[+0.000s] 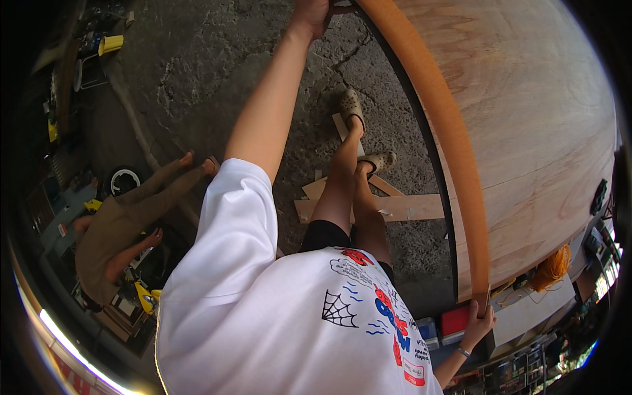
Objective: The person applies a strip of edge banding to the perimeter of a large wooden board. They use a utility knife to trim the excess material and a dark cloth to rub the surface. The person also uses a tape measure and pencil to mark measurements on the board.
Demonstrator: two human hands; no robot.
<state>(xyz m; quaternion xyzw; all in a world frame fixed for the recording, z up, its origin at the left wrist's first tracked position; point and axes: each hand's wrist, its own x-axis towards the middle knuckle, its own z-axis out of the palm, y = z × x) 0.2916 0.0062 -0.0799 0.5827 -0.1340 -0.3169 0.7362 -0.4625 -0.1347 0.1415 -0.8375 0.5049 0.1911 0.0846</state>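
A long orange-brown wooden strip [461,145] with a dark edge runs along the near edge of a pale plywood panel [526,118], its straight line bent by the lens. My left hand [315,18] grips the strip's far end at the top of the view, with my arm stretched out. At the lower right, my right hand [479,321] is closed on the strip's other end, fingers and thumb at its edge.
Wood offcuts [408,207] lie by my feet on cracked concrete [184,72]. At left a co-worker [125,224] bends among yellow items and clutter. An orange cord bundle [550,270] and red case [454,320] sit beyond the panel's lower edge.
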